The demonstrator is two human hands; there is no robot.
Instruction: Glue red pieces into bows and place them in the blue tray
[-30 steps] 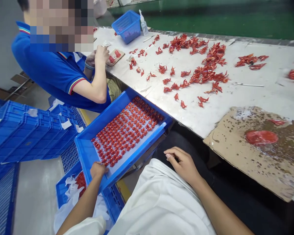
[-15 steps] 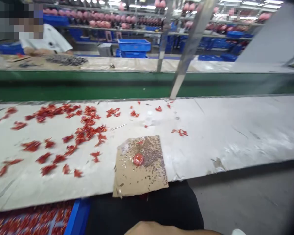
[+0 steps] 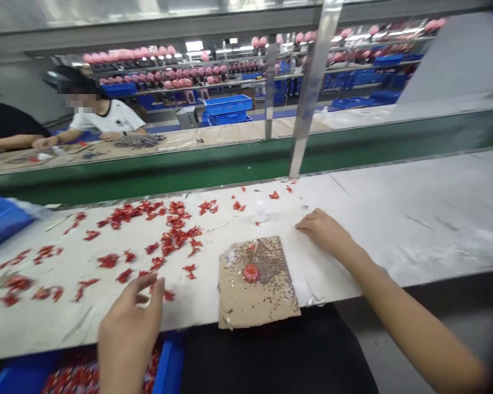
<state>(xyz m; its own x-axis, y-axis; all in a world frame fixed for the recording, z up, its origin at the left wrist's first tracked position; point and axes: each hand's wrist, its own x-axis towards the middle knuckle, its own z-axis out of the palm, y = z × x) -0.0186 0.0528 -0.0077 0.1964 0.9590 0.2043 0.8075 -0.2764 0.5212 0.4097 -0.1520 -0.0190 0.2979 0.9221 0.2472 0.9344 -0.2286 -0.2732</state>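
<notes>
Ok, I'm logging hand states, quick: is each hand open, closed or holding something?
Left hand: open, thumb and fingers apart, near red pieces.
Right hand: over the table; can't tell whether it's holding anything.

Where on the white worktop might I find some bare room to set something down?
The widest bare patch of the worktop lies right of the cardboard, beyond the right hand. A narrower one lies between the cardboard and the red pieces, which crowd the worktop's left side.
</notes>
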